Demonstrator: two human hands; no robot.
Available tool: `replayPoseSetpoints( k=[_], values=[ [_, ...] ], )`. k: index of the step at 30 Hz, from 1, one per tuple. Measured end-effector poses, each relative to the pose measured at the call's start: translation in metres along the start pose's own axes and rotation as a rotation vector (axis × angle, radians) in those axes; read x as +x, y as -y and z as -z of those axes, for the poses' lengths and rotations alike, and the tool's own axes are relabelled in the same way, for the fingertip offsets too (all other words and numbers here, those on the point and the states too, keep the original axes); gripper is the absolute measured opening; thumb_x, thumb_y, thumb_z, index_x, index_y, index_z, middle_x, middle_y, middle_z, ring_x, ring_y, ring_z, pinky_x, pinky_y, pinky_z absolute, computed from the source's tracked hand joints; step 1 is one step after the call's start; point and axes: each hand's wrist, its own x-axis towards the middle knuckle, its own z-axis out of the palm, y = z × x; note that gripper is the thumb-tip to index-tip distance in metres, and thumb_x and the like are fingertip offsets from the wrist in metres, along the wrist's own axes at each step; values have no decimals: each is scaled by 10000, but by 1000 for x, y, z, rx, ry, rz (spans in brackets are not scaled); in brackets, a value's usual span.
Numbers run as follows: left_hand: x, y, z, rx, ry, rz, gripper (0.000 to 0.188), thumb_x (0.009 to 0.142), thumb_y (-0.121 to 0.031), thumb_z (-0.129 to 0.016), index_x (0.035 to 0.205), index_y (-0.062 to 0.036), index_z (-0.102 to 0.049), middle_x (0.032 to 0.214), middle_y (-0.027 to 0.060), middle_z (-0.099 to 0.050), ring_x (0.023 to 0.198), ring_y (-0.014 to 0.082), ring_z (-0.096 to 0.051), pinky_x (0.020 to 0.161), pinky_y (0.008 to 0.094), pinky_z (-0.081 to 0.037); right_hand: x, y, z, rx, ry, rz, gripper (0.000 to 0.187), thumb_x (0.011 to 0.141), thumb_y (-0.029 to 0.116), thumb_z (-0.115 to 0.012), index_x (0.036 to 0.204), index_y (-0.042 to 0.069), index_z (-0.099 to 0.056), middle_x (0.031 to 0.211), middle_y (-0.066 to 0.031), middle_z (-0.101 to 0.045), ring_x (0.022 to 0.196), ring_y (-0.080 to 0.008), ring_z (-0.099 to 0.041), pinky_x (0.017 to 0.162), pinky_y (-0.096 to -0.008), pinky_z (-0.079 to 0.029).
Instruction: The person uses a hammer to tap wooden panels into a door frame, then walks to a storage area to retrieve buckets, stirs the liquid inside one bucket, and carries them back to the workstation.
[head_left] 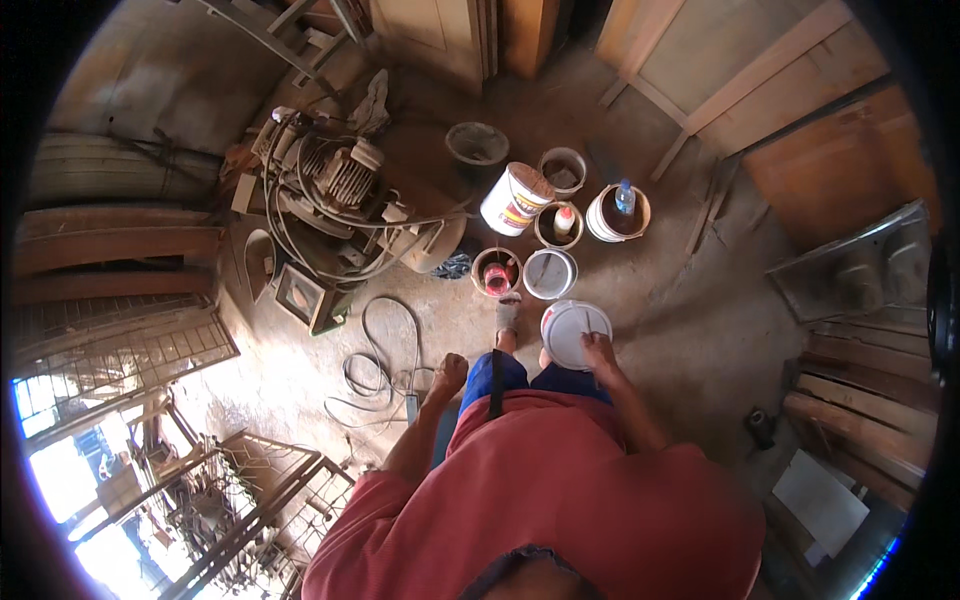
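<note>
My right hand (598,352) is closed over the near right side of a white bucket (577,352) in front of my knees. A thin stick (588,320) reaches from its fingers across the bucket's pale round top. Whether that top is a lid or white contents, I cannot tell. My left hand (450,375) forms a fist beside my left knee, with nothing showing in it. Just beyond my feet stand a smaller white bucket (550,273) with a stick-like thing across it and a bucket holding a red container (496,278).
Farther out stand a tilted white bucket (507,205), a bucket with a red-capped bottle (563,221) and one with a clear bottle (625,197). A dusty motor machine (345,180) with looping hoses is at left. A cable (368,365) lies coiled on the floor. Boards (850,420) lean at right.
</note>
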Motion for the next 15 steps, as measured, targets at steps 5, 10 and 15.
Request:
replayPoseSetpoints(
  k=[5,10,15],
  values=[
    [-28,-49,-13,-343,223,102,432,943,-382,-478,1038,10,-635,1001,142,-679,859,215,-647,751,341,-510,-17,62,-31,-37,229,22,449,962,355,-418,958,-21,-664,1000,-290,-645,960,-455,-619,881,-513,-480],
    [-40,-123,-51,-1288,458,411,570,978,-509,-397,1174,-12,-594,1139,151,-653,1031,261,-623,945,420,-465,-46,126,-12,-234,426,310,397,975,323,-393,1001,23,-651,1058,-257,-643,990,-431,-620,877,-485,-497],
    [-41,-149,-38,-1874,457,543,604,969,-517,-361,1245,-11,-538,1182,155,-632,1109,306,-581,1026,455,-397,-65,150,-23,-204,423,327,340,971,315,-430,1115,62,-607,1020,-264,-643,935,-453,-631,798,-507,-523]
  ],
)
